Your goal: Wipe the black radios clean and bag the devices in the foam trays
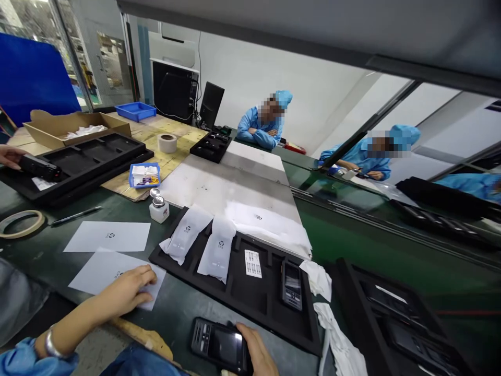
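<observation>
My left hand rests palm down on a white printed bag, fingers loosely bent and thumb apart. A second flat white bag lies just beyond it. At the bottom, my right hand grips a black handheld terminal with a screen and keys, at the table's front edge. Beyond it lies a black foam tray. The tray holds two bagged items, a white label sheet and another handheld terminal.
At far left, another person's hand holds a black device over stacked foam trays. A pump bottle, pen and tape roll stand or lie nearby. White cloths and another loaded tray are at right. Two people sit across.
</observation>
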Action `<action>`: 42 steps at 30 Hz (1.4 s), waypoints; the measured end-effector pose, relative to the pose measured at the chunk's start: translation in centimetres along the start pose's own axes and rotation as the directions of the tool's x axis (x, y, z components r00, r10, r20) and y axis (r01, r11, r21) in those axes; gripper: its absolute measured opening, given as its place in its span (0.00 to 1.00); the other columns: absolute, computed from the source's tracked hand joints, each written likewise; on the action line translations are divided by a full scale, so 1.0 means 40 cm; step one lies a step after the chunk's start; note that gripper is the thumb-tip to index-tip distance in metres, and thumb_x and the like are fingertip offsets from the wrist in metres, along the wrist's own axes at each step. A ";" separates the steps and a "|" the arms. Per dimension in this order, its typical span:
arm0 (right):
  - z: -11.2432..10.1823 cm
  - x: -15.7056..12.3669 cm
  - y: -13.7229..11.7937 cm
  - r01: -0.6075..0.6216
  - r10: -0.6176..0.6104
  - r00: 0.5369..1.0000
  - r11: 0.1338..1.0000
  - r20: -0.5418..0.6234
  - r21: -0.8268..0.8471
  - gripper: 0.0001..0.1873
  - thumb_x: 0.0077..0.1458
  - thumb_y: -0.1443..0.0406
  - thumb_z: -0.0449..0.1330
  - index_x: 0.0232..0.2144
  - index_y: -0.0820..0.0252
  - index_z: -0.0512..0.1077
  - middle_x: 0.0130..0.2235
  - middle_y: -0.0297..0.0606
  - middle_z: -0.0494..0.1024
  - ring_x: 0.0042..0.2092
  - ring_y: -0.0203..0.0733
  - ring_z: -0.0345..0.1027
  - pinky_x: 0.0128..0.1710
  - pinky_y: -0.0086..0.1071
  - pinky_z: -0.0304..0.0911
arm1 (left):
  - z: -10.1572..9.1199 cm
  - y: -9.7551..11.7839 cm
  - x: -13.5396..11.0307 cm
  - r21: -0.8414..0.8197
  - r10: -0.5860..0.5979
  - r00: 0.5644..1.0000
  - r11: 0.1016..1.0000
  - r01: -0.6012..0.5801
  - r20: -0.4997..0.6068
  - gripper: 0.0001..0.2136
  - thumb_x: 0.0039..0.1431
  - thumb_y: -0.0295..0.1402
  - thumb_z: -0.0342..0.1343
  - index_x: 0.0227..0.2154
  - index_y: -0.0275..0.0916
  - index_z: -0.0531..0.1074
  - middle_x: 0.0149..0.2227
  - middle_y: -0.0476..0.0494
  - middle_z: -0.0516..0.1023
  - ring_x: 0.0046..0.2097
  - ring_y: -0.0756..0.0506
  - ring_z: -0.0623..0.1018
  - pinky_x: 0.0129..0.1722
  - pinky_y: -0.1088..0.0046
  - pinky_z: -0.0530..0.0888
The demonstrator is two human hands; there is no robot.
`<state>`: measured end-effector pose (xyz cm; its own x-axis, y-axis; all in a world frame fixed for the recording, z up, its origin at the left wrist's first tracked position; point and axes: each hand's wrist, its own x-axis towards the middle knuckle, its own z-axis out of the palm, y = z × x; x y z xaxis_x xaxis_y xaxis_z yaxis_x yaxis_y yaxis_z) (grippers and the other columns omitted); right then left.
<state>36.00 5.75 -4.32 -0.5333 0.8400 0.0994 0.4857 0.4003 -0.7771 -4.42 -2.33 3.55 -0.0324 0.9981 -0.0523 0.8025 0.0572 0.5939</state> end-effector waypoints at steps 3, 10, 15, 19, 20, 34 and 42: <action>-0.019 0.002 -0.026 -0.036 0.033 0.994 0.999 0.108 0.023 0.40 0.44 0.57 0.74 0.60 0.49 0.71 0.52 0.44 0.78 0.49 0.58 0.78 0.43 0.38 0.75 | 0.013 -0.009 0.001 -0.021 0.006 1.000 1.000 -0.007 -0.012 0.11 0.67 0.32 0.48 0.29 0.42 0.71 0.32 0.46 0.75 0.35 0.45 0.76 0.37 0.70 0.71; 0.026 -0.002 -0.144 -0.087 0.090 0.970 0.996 -0.226 0.020 0.33 0.48 0.61 0.71 0.56 0.56 0.70 0.52 0.44 0.78 0.51 0.55 0.75 0.49 0.41 0.73 | 0.118 0.080 -0.011 -0.127 0.175 0.983 0.975 -0.181 -0.053 0.14 0.73 0.37 0.45 0.35 0.43 0.74 0.36 0.47 0.76 0.39 0.48 0.76 0.40 0.72 0.72; 0.056 0.015 -0.205 -0.055 0.039 0.943 0.998 -0.332 -0.038 0.32 0.49 0.60 0.71 0.55 0.55 0.68 0.48 0.43 0.78 0.48 0.53 0.75 0.47 0.41 0.74 | 0.194 0.118 0.000 -0.151 0.237 0.960 0.954 -0.259 -0.152 0.13 0.72 0.36 0.48 0.35 0.42 0.76 0.36 0.45 0.76 0.40 0.45 0.75 0.41 0.69 0.72; 0.075 -0.014 -0.199 -0.051 0.025 0.958 0.995 -0.284 -0.085 0.34 0.47 0.58 0.72 0.56 0.54 0.69 0.48 0.44 0.77 0.48 0.55 0.75 0.48 0.43 0.74 | 0.218 0.106 -0.002 -0.169 0.203 0.944 0.953 -0.251 -0.260 0.11 0.70 0.37 0.51 0.35 0.44 0.78 0.47 0.43 0.78 0.52 0.42 0.76 0.52 0.64 0.74; 0.080 -0.024 -0.195 -0.057 0.033 0.965 0.995 -0.262 -0.085 0.34 0.46 0.57 0.73 0.55 0.54 0.69 0.48 0.44 0.78 0.48 0.56 0.75 0.47 0.43 0.74 | 0.220 0.098 -0.005 -0.183 0.178 0.946 0.955 -0.232 -0.271 0.10 0.70 0.38 0.52 0.38 0.45 0.78 0.52 0.43 0.77 0.55 0.42 0.75 0.55 0.64 0.74; 0.070 -0.059 -0.200 -0.146 0.163 0.972 0.984 -0.170 0.105 0.34 0.44 0.55 0.73 0.53 0.54 0.71 0.45 0.40 0.78 0.45 0.51 0.76 0.41 0.34 0.74 | 0.243 0.069 -0.005 -0.167 0.092 0.960 0.976 -0.140 -0.264 0.19 0.72 0.41 0.46 0.59 0.43 0.72 0.61 0.42 0.74 0.65 0.40 0.70 0.66 0.56 0.69; 0.075 0.000 -0.222 -0.083 0.086 0.981 0.996 -0.175 0.023 0.36 0.42 0.61 0.75 0.53 0.54 0.70 0.48 0.40 0.78 0.48 0.51 0.74 0.48 0.40 0.72 | 0.251 0.064 0.002 -0.119 0.142 0.958 0.977 -0.176 -0.250 0.20 0.72 0.41 0.46 0.60 0.42 0.72 0.62 0.44 0.74 0.65 0.42 0.71 0.65 0.58 0.70</action>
<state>29.64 1.10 0.71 -0.3599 0.9225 0.1395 0.5121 0.3203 -0.7970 3.62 -2.35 -3.01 -0.0654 0.9698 0.2348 0.7190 -0.1174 0.6850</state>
